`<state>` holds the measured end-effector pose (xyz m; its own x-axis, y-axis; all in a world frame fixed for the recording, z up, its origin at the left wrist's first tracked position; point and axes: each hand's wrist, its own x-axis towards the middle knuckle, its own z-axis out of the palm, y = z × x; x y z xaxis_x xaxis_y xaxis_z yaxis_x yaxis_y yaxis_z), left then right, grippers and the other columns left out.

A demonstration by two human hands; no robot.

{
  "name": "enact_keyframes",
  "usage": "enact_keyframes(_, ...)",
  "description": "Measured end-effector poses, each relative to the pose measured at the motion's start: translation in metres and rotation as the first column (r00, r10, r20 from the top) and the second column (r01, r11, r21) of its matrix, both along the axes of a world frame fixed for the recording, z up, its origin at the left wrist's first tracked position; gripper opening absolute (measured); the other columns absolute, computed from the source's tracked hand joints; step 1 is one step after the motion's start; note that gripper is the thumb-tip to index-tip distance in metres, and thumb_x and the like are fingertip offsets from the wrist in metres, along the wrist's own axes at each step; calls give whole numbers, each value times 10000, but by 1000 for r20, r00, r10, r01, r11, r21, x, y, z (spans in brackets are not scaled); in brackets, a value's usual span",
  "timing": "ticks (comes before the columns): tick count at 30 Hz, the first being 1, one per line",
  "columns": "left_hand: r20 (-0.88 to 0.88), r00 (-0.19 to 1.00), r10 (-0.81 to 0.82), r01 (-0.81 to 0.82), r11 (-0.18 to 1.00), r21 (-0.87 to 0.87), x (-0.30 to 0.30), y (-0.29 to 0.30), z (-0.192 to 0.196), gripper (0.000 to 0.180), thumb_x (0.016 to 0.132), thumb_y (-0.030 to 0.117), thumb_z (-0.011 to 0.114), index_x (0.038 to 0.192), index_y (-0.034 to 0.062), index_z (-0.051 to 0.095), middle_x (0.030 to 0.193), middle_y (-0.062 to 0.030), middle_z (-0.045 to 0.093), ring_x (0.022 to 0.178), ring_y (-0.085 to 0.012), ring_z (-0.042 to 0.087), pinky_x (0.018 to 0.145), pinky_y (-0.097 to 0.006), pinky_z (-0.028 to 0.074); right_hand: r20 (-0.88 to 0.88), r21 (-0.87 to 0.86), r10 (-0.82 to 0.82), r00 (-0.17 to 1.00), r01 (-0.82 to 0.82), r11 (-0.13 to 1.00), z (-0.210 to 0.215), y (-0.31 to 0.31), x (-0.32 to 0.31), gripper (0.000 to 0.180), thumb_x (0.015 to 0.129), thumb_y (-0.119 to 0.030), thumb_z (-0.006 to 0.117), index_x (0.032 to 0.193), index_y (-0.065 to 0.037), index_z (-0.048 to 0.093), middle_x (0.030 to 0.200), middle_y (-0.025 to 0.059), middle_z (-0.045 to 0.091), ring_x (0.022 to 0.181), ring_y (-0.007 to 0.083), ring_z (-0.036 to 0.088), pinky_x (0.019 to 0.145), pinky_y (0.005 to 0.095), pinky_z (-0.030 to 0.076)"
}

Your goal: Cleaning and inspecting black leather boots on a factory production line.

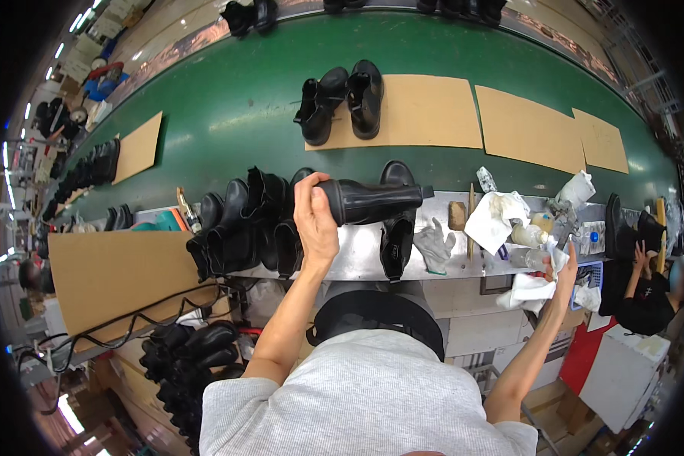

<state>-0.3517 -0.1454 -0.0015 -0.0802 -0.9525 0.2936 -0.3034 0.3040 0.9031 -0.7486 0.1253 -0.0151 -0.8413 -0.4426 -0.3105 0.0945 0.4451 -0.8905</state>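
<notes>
My left hand grips a black boot by one end and holds it sideways above the metal bench edge. The fingers wrap over that end, and the boot's other end points right. Off to the right, my right hand is closed on a white cloth, part of which hangs down beside the bench edge. Clear plastic bottles stand close to that hand. Below the held boot, another black boot rests on the metal ledge, beside a grey glove.
Several black boots crowd the ledge at left. A pair of black boots stands on cardboard over the green belt. Another white cloth lies right of the glove. A co-worker sits at far right.
</notes>
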Motion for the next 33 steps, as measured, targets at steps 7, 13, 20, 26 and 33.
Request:
enact_keyframes(7,34,999,5,-7,999,49,1,14,-2,302,913,208,399,1036,-30,541,1012,-178,532,922,-341,543,825,-373,431,-18,-201,906,423,-889,411,87,-199,207,328,658,31,556,980,-12,518,671,15,588,608,76,503,546,243,396)
enact_keyframes(13,8,1000,22,-22,1000,5,2,15,-7,285,890,210,432,1016,-16,550,983,-176,540,892,-356,545,777,-396,439,-74,76,978,194,-977,200,72,-259,234,150,703,-8,622,813,10,522,570,5,513,554,63,446,509,230,346)
enact_keyframes(20,25,999,28,-28,1000,4,2,17,-8,285,874,236,463,997,4,572,980,-170,544,891,-357,545,780,-414,431,293,-24,925,244,-965,263,68,-270,232,157,722,-78,665,745,-25,519,565,-44,486,518,17,415,475,195,303)
enact_keyframes(26,54,998,14,-14,1000,3,2,12,-7,302,900,217,405,988,-32,550,979,-184,542,897,-339,556,797,-374,437,264,-4,941,213,-975,222,68,-274,233,143,723,-78,645,750,-17,518,575,-20,503,527,44,436,480,216,326)
enact_keyframes(33,30,999,17,-18,1000,10,-1,8,-8,296,889,226,428,987,-20,559,968,-178,542,888,-343,551,783,-384,434,265,-48,944,196,-975,216,58,-277,228,166,735,-75,652,723,-40,490,571,-50,457,538,18,405,478,200,299)
